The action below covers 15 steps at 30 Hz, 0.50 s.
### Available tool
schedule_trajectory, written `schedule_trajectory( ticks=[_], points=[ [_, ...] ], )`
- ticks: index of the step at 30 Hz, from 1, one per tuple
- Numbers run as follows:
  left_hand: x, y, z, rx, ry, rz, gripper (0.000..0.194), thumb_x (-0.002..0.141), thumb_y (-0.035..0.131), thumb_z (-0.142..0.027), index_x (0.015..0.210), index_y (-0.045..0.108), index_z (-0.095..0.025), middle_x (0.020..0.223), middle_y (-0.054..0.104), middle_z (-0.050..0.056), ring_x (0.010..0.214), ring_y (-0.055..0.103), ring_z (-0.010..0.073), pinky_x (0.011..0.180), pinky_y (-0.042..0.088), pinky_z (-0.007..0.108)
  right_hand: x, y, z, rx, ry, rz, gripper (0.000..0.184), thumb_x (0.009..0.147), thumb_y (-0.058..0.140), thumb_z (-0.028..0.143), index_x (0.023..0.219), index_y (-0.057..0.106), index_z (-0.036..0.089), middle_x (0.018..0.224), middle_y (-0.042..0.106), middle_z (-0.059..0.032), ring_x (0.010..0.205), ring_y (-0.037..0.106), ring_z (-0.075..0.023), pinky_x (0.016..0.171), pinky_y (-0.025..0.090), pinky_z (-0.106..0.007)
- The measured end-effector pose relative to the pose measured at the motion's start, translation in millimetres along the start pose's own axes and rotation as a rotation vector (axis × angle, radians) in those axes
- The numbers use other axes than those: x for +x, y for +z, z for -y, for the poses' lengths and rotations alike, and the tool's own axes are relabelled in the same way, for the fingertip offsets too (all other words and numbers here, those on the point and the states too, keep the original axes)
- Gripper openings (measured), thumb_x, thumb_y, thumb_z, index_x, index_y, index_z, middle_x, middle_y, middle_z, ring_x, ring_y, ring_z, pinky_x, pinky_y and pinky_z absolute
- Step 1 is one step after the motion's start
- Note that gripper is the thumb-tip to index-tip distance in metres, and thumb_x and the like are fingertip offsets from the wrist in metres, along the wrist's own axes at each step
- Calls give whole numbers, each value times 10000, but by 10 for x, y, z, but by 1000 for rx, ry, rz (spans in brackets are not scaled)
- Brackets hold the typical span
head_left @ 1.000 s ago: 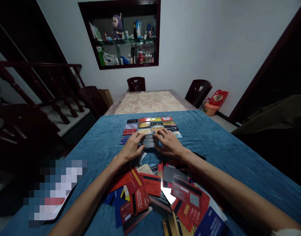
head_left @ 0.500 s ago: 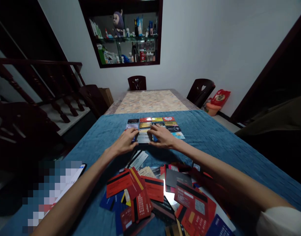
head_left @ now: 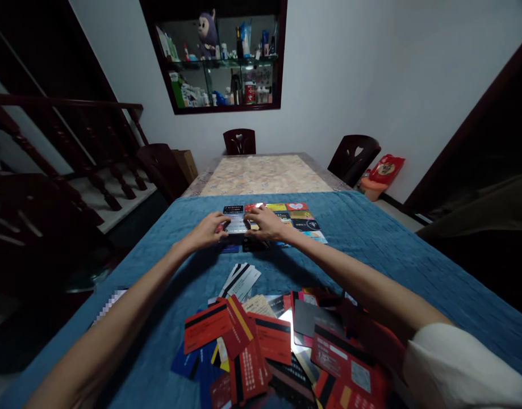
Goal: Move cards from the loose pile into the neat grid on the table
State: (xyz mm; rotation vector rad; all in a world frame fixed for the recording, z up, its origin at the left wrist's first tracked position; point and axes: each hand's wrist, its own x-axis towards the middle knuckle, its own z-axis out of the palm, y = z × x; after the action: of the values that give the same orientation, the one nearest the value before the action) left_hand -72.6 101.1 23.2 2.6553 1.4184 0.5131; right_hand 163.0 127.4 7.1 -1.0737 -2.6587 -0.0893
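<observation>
A silver-grey bank card (head_left: 237, 226) is held between my two hands, just above the rows of laid-out cards. My left hand (head_left: 208, 230) pinches its left end, and my right hand (head_left: 267, 225) has the right end. Beneath and around them lie cards set edge to edge in rows, among them a red card with a white heart (head_left: 297, 207), a yellow card (head_left: 276, 207) and a black card (head_left: 304, 224). My hands hide part of these rows. Nearer to me is a loose heap of overlapping cards, with an orange-red card (head_left: 206, 326) on its left.
A blue cloth (head_left: 158, 272) covers the near part of the table; the patterned tabletop (head_left: 269, 173) shows beyond. White cards (head_left: 243, 281) fan out above the heap. A blurred-out device (head_left: 109, 304) lies left of my left forearm. Dark chairs (head_left: 355, 159) stand around the table.
Both hands have moved a little forward and left with the silver-grey card. Lower cards in the grid, including a blue and a black one, now show below my hands.
</observation>
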Motion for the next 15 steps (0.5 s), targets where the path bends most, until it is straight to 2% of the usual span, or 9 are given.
schedule_trajectory(
  ticks=[5, 10, 15],
  points=[
    [186, -29, 198, 51, -33, 14, 371, 723, 596, -269, 1065, 704, -174, 1069, 668, 83, 993, 621, 247, 928, 495, 348, 253, 46, -50, 1, 54, 5, 352, 877, 627, 429, 1138, 686, 200, 1194, 624, -118, 1076, 500, -279, 876, 369, -357],
    [389, 0, 377, 107, -104, 54, 406, 680, 614, -239, 1065, 716, -160, 1021, 693, 66, 973, 622, 249, 907, 493, 328, 457, 72, -76, -2, 141, 69, 317, 877, 610, 427, 1115, 702, 239, 1222, 630, -97, 1136, 473, -316, 797, 389, -349],
    [517, 42, 495, 133, -149, 109, 384, 672, 624, -226, 1035, 731, -159, 952, 712, 36, 920, 630, 233, 852, 496, 278, 597, 126, -84, -11, 181, 126, 360, 869, 611, 455, 1146, 700, 242, 1239, 630, -113, 1156, 466, -331, 803, 404, -364]
  ],
)
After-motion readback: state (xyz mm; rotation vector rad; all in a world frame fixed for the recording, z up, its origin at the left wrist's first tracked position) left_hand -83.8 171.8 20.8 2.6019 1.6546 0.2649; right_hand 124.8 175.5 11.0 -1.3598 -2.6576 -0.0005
